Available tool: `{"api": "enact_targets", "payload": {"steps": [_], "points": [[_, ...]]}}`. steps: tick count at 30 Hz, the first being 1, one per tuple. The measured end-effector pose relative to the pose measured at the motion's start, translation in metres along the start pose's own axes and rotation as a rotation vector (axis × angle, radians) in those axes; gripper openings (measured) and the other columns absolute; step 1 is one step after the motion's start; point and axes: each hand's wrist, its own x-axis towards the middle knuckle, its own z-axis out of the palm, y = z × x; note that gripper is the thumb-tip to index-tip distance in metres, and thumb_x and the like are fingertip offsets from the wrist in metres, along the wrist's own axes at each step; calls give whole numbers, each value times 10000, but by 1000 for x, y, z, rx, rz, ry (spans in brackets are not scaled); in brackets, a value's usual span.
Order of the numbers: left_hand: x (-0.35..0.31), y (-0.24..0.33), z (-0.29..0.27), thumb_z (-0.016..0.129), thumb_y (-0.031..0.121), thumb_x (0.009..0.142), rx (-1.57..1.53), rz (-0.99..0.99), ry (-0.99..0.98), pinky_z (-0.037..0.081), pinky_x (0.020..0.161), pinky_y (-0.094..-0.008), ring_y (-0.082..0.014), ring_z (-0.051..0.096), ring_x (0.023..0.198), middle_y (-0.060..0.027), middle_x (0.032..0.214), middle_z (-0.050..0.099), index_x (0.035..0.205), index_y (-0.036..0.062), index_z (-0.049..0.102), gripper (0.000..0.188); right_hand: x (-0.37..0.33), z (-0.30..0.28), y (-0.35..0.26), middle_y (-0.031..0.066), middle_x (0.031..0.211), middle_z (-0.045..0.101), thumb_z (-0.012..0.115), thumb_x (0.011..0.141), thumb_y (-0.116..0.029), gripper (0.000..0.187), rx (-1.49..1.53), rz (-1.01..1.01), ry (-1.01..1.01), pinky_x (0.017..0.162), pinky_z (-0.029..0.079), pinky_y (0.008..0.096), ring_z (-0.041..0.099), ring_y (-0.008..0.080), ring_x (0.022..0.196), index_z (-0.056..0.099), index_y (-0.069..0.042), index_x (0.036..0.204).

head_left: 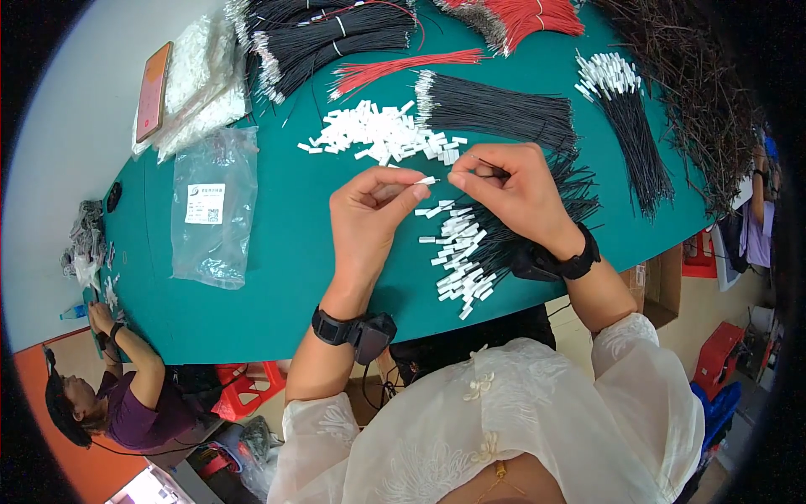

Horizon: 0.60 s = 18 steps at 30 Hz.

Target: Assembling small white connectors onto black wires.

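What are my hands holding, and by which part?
Your left hand pinches a small white connector around its left end. Your right hand holds a thin dark wire; where along its length, I can't tell.

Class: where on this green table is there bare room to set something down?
Bare: between the clear bag and the left hand, and from that bag to the near edge. Crowded: the far side, with wire bundles, and just beyond that hand, with loose white connectors.
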Motion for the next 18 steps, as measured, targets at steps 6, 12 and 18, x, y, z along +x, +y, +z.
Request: {"api": "enact_targets", "payload": {"steps": [6, 12, 18], "points": [[0, 1, 1, 709, -31, 820, 2, -26, 0, 548, 753, -257, -157, 680, 809, -103, 890, 700, 951, -37, 664, 138, 0, 1, 3, -27, 579, 428, 701, 821, -44, 93, -20, -20, 2, 485, 264, 245, 323, 42, 558, 663, 37, 841], [0, -1, 1, 709, -22, 830, 31, -21, 17, 515, 696, -210, -110, 671, 798, -78, 872, 707, 940, -25, 681, 113, -1, 4, 3, -14, 584, 435, 711, 804, -34, 95, -13, -59, 21, 485, 273, 246, 326, 48, 555, 664, 37, 848], [0, -3, 1, 706, -24, 831, 4, -31, -22, 517, 694, -214, -114, 674, 794, -84, 872, 708, 940, -28, 680, 113, 0, 4, 0, -1, 590, 453, 712, 798, -26, 96, -26, -49, 20, 483, 280, 247, 332, 51, 550, 662, 41, 845]]}}
